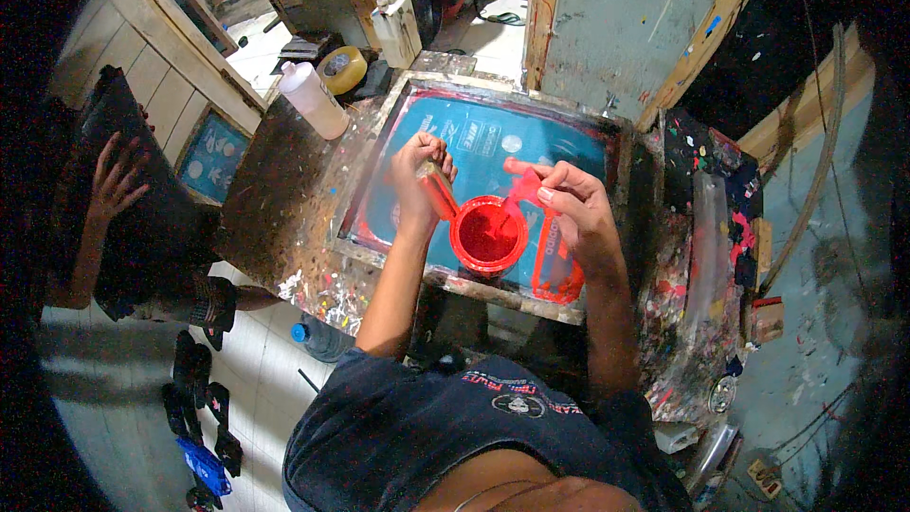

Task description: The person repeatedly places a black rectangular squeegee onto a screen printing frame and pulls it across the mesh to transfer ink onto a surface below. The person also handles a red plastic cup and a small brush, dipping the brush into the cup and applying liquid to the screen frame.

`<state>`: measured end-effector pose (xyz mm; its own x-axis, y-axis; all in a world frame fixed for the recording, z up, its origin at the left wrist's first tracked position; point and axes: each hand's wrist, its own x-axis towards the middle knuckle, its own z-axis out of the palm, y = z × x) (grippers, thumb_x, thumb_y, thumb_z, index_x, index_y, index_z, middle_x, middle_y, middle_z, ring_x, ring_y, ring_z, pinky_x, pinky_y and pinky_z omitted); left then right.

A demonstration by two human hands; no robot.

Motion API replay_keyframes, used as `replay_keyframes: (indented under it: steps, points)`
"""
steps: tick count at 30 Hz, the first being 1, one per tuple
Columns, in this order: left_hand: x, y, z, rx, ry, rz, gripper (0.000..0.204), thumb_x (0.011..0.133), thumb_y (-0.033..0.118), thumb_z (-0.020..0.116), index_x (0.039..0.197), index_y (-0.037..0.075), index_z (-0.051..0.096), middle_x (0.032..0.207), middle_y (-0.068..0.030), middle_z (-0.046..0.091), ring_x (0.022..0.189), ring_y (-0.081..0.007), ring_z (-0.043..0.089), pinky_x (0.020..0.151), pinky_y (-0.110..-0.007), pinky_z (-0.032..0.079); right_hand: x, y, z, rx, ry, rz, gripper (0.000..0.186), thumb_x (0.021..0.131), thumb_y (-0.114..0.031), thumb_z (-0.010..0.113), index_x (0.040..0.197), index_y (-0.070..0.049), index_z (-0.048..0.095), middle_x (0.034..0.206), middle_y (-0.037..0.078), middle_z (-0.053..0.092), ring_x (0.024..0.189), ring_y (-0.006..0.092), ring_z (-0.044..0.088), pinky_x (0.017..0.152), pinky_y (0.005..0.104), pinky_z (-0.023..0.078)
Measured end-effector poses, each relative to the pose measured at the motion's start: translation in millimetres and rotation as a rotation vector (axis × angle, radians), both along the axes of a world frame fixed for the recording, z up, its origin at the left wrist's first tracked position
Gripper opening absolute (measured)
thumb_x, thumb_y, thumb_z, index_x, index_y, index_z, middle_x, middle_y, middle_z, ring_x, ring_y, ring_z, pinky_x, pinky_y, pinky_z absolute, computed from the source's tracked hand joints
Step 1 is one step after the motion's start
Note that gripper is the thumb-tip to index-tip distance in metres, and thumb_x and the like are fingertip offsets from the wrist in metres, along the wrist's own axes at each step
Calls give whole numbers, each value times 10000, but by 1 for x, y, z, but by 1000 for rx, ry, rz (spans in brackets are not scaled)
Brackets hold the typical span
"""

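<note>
A round tub of dark red ink (487, 237) with a bright red rim rests on the blue mesh of a framed printing screen (417, 218). My left hand (420, 163) is closed around a short, red-smeared squeegee (438, 193), its lower end beside the tub's rim. Above the tub's right side, my right hand (573, 197) pinches a thin, bright pinkish-red piece (521, 192); its exact kind is unclear. Red also stains a fingertip of that hand. Below it, on the mesh, lies a patch of red ink (557, 277).
A whitish bottle (313, 102), a roll of yellowish tape (342, 70) and a white jerrycan (396, 28) stand behind the screen's left side. Another person's hand (119, 175) shows at far left. A blue-capped bottle (320, 341) is below the table's front edge. A paint-stained surface (678, 322) lies right.
</note>
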<state>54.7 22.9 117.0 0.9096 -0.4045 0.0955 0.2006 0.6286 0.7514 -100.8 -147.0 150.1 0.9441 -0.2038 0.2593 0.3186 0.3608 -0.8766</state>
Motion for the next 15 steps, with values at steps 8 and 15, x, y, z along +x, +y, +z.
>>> replay_keyframes:
  steps: [8,15]
  points:
    - [-6,6,-5,69,-1,-37,163,883,246,512,852,88,487,781,-31,465,622,-163,470,576,-307,396,-6,-1,2,-179,151,-60,108,911,-83,717,976,-9,674,1078,90,716,1004,155,668,927,328,520]
    - [-5,3,-16,0,45,-166,185,880,262,530,858,84,487,804,-33,467,675,-160,469,629,-314,407,3,27,20,-371,115,-128,156,906,-80,748,1042,-6,724,992,68,709,957,144,686,855,305,558]
